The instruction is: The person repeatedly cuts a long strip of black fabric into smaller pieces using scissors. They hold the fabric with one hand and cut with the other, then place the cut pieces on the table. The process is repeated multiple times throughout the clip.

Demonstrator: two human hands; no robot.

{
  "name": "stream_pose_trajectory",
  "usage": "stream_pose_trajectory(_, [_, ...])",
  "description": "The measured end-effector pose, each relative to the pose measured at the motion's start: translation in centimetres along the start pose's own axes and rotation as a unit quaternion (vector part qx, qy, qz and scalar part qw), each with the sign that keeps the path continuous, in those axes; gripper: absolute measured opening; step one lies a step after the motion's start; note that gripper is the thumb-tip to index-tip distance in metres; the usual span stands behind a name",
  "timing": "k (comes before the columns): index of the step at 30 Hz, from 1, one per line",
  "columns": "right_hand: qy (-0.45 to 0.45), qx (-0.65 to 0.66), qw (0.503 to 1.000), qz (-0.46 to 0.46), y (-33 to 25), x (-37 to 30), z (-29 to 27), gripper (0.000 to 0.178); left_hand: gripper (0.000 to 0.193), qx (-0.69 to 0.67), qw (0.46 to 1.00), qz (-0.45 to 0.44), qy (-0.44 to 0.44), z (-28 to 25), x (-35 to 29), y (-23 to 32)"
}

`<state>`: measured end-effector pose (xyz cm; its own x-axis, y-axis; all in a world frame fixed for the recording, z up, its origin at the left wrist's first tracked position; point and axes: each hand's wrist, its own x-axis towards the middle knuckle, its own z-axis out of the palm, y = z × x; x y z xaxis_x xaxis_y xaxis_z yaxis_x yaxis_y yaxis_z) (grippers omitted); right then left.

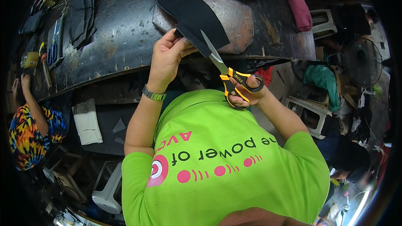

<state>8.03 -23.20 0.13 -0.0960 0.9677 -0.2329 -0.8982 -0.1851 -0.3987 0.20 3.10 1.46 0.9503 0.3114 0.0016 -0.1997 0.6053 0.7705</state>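
Observation:
Between thumb and fingers, my left hand (168, 56) pinches the near edge of a long black sheet of material (190, 14), fabric or leather I cannot tell. The sheet runs back across the table, one side wavy. Through the yellow and black handles of a pair of scissors (218, 62) go the fingers of my right hand (251, 92). Its blades are parted at the sheet's near right edge, one blade lying over the black surface. Whether the lower blade touches the sheet is hidden. Both hands are just in front of the table's near edge.
The dark worn table (125, 29) bears a brown board (236, 21) under the sheet. Black pieces (81, 16), blue-handled scissors (53, 52) and a hammer (44, 65) lie left; a maroon roll (298, 6) lies right. Another person's hands (25, 84) rest at the left edge. Stools (307, 115) stand around.

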Motion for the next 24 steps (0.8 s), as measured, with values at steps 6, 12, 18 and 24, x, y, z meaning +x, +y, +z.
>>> stream_pose_trajectory(6, [0.033, -0.042, 0.998, -0.025, -0.2, 0.1, 0.9, 0.069, 0.022, 0.012, 1.0, 0.001, 0.002, -0.2, -0.1, -0.1])
stream_pose_trajectory(12, [0.042, -0.076, 0.996, -0.036, -0.1, 0.0, 1.4, 0.06, 0.02, 0.021, 1.0, -0.001, 0.007, -0.1, -0.3, -0.2])
stream_pose_trajectory(18, [0.068, -0.081, 0.994, -0.036, 0.1, -0.4, 1.6, 0.057, 0.023, -0.06, 0.997, -0.041, 0.0, -0.6, -0.3, 0.1])
stream_pose_trajectory(24, [0.07, -0.054, 0.996, -0.033, 0.1, -0.1, 1.6, 0.064, 0.022, 0.03, 0.998, -0.041, 0.023, -0.6, -0.5, -0.6])
